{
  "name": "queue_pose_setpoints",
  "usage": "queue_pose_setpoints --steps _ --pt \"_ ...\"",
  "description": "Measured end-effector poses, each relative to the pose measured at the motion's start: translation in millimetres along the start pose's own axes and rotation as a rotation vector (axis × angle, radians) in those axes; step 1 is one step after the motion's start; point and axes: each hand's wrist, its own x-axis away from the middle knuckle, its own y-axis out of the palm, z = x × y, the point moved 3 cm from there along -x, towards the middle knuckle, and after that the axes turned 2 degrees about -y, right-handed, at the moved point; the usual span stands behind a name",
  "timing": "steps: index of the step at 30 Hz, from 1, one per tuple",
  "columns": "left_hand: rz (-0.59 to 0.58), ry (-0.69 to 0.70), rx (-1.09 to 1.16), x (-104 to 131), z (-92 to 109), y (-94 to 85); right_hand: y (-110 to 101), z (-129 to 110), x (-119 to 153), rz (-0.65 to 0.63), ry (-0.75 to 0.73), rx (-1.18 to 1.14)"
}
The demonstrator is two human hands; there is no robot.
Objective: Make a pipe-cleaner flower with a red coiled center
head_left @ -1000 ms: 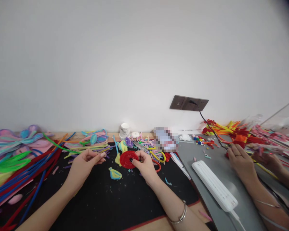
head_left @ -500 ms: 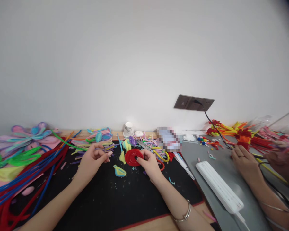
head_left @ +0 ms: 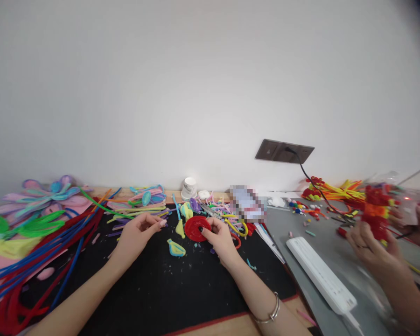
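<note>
Head view: black mat [head_left: 154, 298] spanned the middle. Left hand [head_left: 138, 235] hung over the mat's far-left part, thumb and forefinger tips pressed together; couldn't tell if something thin was pinched between. Right hand [head_left: 222, 238], over the mat's far-right part, pinched a red disc [head_left: 193, 227] by its right edge, thumb on top. Disc was over the mat's far middle. Small blue-and-yellow loop [head_left: 177, 248] lay on the mat left of centre. Good handling probably meant a light edge pinch, disc level, left fingertips working close to its free edge.
</note>
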Motion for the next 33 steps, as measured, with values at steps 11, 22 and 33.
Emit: queue_pose_setpoints --steps 11,22,33 --pt "0.05 -0.013 -0.089 1.1 1.3 -5.0 -1.7 2.5 -0.5 0.012 0.009 0.039" --pt "0.072 -0.006 -0.104 2.4 3.3 -5.9 -2.3 4.3 -0.9 0.0 -0.002 0.034" --pt "0.073 -0.006 -0.092 6.9 9.9 -6.2 -1.8 2.9 -0.2 -0.002 0.029 0.006"
